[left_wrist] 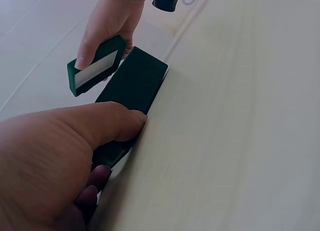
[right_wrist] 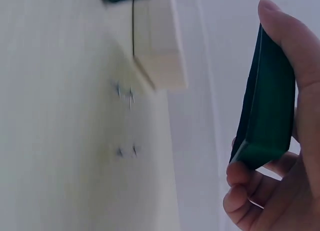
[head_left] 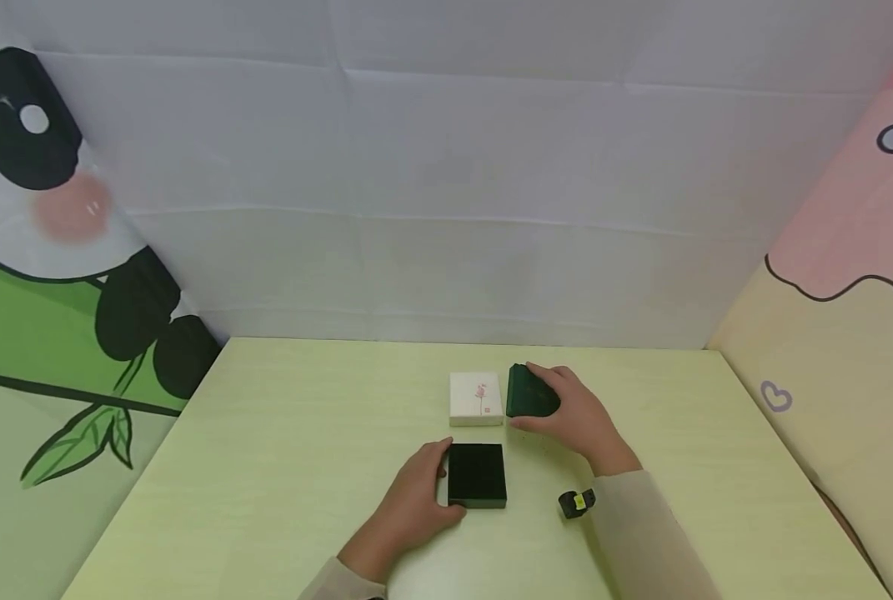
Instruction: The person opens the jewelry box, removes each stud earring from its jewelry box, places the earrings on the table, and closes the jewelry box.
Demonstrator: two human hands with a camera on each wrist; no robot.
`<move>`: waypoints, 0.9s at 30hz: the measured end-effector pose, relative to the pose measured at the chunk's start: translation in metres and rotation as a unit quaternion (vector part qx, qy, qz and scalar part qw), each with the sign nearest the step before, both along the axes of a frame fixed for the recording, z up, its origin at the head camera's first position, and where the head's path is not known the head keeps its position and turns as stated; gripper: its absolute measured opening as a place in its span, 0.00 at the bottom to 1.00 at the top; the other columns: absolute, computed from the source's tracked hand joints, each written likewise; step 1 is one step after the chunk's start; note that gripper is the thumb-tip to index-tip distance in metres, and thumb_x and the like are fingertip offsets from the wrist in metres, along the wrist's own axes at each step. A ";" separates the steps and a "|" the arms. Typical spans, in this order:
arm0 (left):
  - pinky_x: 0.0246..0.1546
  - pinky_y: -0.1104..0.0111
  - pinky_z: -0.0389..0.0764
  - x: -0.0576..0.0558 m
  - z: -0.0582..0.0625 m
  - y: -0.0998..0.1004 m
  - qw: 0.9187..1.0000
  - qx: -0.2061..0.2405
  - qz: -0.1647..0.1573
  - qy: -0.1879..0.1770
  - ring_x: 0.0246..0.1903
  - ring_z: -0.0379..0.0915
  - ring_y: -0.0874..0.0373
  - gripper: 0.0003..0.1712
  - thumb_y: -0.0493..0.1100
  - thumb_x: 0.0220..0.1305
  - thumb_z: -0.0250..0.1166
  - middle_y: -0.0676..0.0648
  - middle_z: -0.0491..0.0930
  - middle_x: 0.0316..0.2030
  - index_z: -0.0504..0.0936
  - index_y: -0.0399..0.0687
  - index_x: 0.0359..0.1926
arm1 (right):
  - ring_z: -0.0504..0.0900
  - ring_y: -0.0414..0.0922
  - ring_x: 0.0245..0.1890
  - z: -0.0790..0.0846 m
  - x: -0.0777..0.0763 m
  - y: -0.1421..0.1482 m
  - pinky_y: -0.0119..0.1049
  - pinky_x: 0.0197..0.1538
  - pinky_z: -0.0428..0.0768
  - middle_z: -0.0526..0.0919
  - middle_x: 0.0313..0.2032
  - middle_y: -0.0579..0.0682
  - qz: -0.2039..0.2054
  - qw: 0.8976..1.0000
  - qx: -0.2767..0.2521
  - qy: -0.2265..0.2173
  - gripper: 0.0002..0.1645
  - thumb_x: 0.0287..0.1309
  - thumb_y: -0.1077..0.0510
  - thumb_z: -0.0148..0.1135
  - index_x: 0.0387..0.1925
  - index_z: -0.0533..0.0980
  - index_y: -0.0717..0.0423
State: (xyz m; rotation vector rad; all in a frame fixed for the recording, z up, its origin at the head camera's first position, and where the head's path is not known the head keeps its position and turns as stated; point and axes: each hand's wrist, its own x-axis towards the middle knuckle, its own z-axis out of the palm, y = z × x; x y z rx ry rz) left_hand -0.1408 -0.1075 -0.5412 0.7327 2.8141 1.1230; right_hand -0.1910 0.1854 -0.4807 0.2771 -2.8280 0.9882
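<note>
My left hand [head_left: 416, 492] holds a dark green box base [head_left: 477, 476] on the table, thumb along its near side and fingers at its left edge. The base's black top faces up. Above the table, my right hand [head_left: 577, 412] grips a green box lid [head_left: 529, 393] by its edges, tilted. A pale panel shows inside the lid [left_wrist: 95, 71] in the left wrist view. Just left of the lid stands a white box [head_left: 476, 398] with a pink flower print. Small shiny pieces [right_wrist: 125, 93] lie on the table near the white box in the right wrist view.
The pale yellow table [head_left: 303, 433] meets a white cloth backdrop [head_left: 446, 208] at its far edge. Printed panels flank it, with a green-and-black pattern [head_left: 41, 325] at left and a pink one [head_left: 859, 225] at right. A small black wrist camera [head_left: 577, 503] juts beside the right sleeve.
</note>
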 end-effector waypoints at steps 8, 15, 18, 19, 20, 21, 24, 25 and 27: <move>0.56 0.56 0.73 -0.001 0.001 0.007 1.000 0.006 -0.005 -0.005 0.48 0.71 0.59 0.55 0.46 0.49 0.79 0.51 0.73 0.56 0.62 0.38 0.76 | 0.76 0.50 0.56 -0.005 0.025 -0.015 0.55 0.57 0.77 0.73 0.59 0.43 0.006 0.999 -0.032 0.012 0.59 0.41 0.31 0.82 0.75 0.68 0.37; 0.54 0.56 0.74 -0.003 0.001 0.008 1.000 0.005 -0.007 0.002 0.47 0.71 0.59 0.56 0.47 0.49 0.80 0.50 0.73 0.56 0.62 0.37 0.75 | 0.76 0.45 0.53 -0.016 0.030 -0.026 0.51 0.55 0.77 0.74 0.58 0.40 0.032 0.998 -0.045 -0.012 0.59 0.37 0.29 0.82 0.74 0.70 0.34; 0.54 0.57 0.74 -0.003 0.000 0.007 1.000 0.005 -0.004 0.008 0.47 0.71 0.59 0.56 0.46 0.49 0.80 0.50 0.73 0.56 0.63 0.38 0.75 | 0.76 0.44 0.50 -0.019 0.034 -0.033 0.49 0.52 0.78 0.74 0.57 0.39 0.051 0.997 -0.054 -0.015 0.59 0.37 0.29 0.82 0.73 0.71 0.35; 0.54 0.57 0.75 -0.003 0.000 0.007 1.000 0.006 -0.003 0.010 0.47 0.71 0.59 0.56 0.46 0.48 0.80 0.50 0.73 0.55 0.63 0.37 0.75 | 0.77 0.44 0.49 -0.020 0.035 -0.036 0.48 0.51 0.78 0.74 0.57 0.39 0.058 0.997 -0.056 -0.015 0.59 0.37 0.28 0.82 0.73 0.71 0.35; 0.54 0.57 0.75 -0.003 -0.001 0.006 1.000 0.005 -0.001 0.011 0.47 0.71 0.59 0.56 0.46 0.48 0.80 0.51 0.73 0.55 0.63 0.38 0.75 | 0.77 0.43 0.49 -0.021 0.037 -0.038 0.47 0.51 0.78 0.74 0.57 0.38 0.064 0.996 -0.056 -0.014 0.59 0.37 0.28 0.81 0.73 0.71 0.36; 0.54 0.57 0.75 -0.002 -0.001 0.006 1.000 0.005 0.000 0.012 0.47 0.71 0.60 0.56 0.46 0.48 0.80 0.51 0.73 0.55 0.63 0.38 0.75 | 0.77 0.43 0.49 -0.021 0.038 -0.040 0.47 0.50 0.79 0.74 0.57 0.38 0.071 0.996 -0.056 -0.013 0.59 0.37 0.28 0.81 0.73 0.71 0.36; 0.53 0.57 0.75 -0.001 -0.001 0.004 1.000 0.007 0.001 0.015 0.47 0.71 0.59 0.56 0.45 0.48 0.80 0.51 0.73 0.54 0.63 0.37 0.75 | 0.77 0.42 0.49 -0.024 0.042 -0.044 0.46 0.50 0.79 0.74 0.57 0.38 0.084 0.995 -0.045 -0.006 0.59 0.38 0.26 0.80 0.73 0.71 0.37; 0.52 0.57 0.75 -0.001 -0.001 0.004 1.000 0.007 0.001 0.014 0.47 0.70 0.59 0.55 0.45 0.48 0.80 0.52 0.73 0.53 0.63 0.37 0.75 | 0.77 0.42 0.49 -0.024 0.043 -0.045 0.46 0.50 0.79 0.74 0.58 0.38 0.086 0.996 -0.040 -0.003 0.60 0.38 0.25 0.79 0.73 0.71 0.37; 0.52 0.58 0.75 -0.001 -0.001 0.004 1.000 0.007 0.000 0.012 0.47 0.70 0.59 0.55 0.46 0.48 0.80 0.52 0.73 0.52 0.63 0.37 0.75 | 0.77 0.42 0.49 -0.024 0.044 -0.047 0.47 0.49 0.79 0.74 0.58 0.38 0.089 0.995 -0.033 0.001 0.60 0.37 0.24 0.79 0.73 0.71 0.37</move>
